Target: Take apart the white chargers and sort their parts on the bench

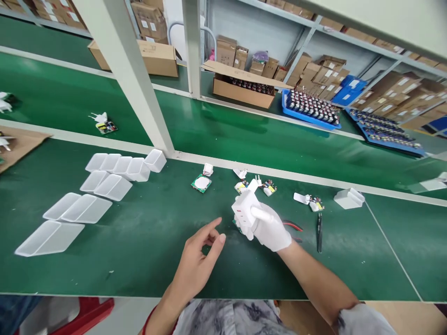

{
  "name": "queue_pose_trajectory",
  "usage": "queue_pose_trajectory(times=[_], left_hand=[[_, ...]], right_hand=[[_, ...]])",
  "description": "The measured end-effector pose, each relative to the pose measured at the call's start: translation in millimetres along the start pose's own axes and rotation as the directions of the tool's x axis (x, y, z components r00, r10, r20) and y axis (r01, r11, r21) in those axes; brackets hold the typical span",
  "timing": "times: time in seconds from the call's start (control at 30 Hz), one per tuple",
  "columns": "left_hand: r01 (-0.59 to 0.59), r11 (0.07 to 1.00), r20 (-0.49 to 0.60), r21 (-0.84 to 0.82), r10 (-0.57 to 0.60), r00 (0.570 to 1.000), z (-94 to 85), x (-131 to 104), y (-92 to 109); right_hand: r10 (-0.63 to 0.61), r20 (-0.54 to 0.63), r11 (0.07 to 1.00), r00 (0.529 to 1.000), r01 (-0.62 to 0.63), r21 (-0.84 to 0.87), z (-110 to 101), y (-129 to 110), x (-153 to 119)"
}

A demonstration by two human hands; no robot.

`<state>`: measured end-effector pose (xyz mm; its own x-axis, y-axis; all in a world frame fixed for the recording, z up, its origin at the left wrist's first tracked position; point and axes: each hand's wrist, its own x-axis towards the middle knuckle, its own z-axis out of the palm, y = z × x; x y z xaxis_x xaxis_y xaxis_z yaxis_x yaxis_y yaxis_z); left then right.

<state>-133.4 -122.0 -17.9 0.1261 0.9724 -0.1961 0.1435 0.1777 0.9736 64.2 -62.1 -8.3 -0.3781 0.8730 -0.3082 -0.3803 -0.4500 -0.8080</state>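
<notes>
My right hand (pixel 271 229), in a white glove, is closed around a white plug adapter (pixel 245 208) above the green bench. Slots and a small red mark show on the adapter's near face, and a white piece juts up from its top. A green edge shows beneath that hand; what it belongs to is mostly hidden. My bare left hand (pixel 200 258) hovers to the left of the adapter, apart from it, thumb and index finger separated and holding nothing. Pliers with red handles (pixel 292 226) lie partly behind my right wrist. Black tweezers (pixel 319 232) rest farther right.
Several translucent white covers (pixel 87 208) lie in rows at the left. Along the bench's back strip are a round-padded circuit board (pixel 201 183), small boards with plugs (pixel 268 187) and a white housing (pixel 349 198). A metal post (pixel 129 79) rises at back left. Blue trays (pixel 310 109) stand beyond the conveyor.
</notes>
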Motion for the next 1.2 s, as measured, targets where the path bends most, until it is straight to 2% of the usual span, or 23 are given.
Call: queue_pose_trajectory(times=[0.13,0.3,0.4,0.47,0.5,0.53,0.6,0.63,0.67,0.7,0.77,0.9,0.97,1.03,1.1,1.2], left_hand=[[-0.033,0.993,0.035,0.114,0.029,0.999,4.0,0.2,-15.9],[-0.071,0.986,0.089,0.153,0.058,0.994,6.5,2.7,-19.4],[-0.062,0.987,0.114,0.147,0.045,0.993,6.8,4.4,-22.8],[-0.056,0.993,0.12,0.1,0.044,0.992,7.7,5.8,-25.4],[-0.062,0.996,0.107,0.062,0.055,0.993,8.0,7.0,-26.0],[-0.083,0.996,0.08,0.027,0.08,0.994,7.8,8.7,-25.8],[-0.167,0.986,-0.013,0.002,0.167,0.986,4.6,13.8,-23.3],[-0.22,0.975,-0.051,0.017,0.22,0.974,1.4,17.0,-21.6],[-0.276,0.961,-0.073,0.038,0.278,0.958,-2.8,20.4,-20.1],[-0.331,0.942,-0.076,0.048,0.334,0.94,-7.7,23.7,-19.0],[-0.416,0.909,-0.052,0.007,0.416,0.908,-18.0,28.9,-19.1],[-0.491,0.864,-0.072,-0.113,0.485,0.871,-29.7,31.5,-22.9],[-0.523,0.845,-0.083,-0.117,0.516,0.853,-29.3,29.9,-22.5],[-0.542,0.834,-0.051,-0.108,0.539,0.84,-26.9,28.0,-20.2],[-0.544,0.834,-0.003,-0.094,0.546,0.837,-24.1,26.4,-17.4],[-0.562,0.823,0.021,-0.079,0.565,0.825,-21.0,24.9,-14.6]], right_hand=[[0.069,-0.093,0.995,0.993,-0.062,0.081,-8.9,-6.1,3.7],[0.146,-0.201,0.984,0.969,-0.122,0.128,-8.0,-12.9,8.5],[0.079,-0.225,0.996,0.971,-0.086,-0.023,-8.9,-18.3,10.8],[-0.051,-0.225,0.959,0.973,-0.016,-0.282,-7.5,-22.2,9.8],[-0.128,-0.206,0.894,0.97,0.022,-0.448,-5.2,-23.9,8.5],[-0.189,-0.156,0.787,0.969,0.055,-0.614,-1.6,-25.4,7.0],[-0.204,0.04,0.507,0.978,0.14,-0.85,8.9,-27.0,3.8],[-0.167,0.15,0.388,0.974,0.205,-0.898,14.9,-27.0,2.6],[-0.126,0.242,0.309,0.962,0.27,-0.912,20.5,-26.7,1.8],[-0.095,0.311,0.271,0.946,0.325,-0.906,25.0,-26.1,1.4],[-0.091,0.379,0.289,0.921,0.389,-0.875,28.9,-24.6,1.8],[-0.113,0.417,0.489,0.902,0.416,-0.766,18.1,-20.9,3.1],[-0.114,0.355,0.586,0.928,0.351,-0.73,12.6,-18.6,3.5],[-0.03,0.294,0.675,0.955,0.236,-0.699,12.8,-17.0,4.1],[0.085,0.284,0.744,0.955,0.128,-0.656,18.7,-15.9,4.8],[0.132,0.279,0.797,0.951,0.066,-0.6,28.6,-13.8,3.3]])
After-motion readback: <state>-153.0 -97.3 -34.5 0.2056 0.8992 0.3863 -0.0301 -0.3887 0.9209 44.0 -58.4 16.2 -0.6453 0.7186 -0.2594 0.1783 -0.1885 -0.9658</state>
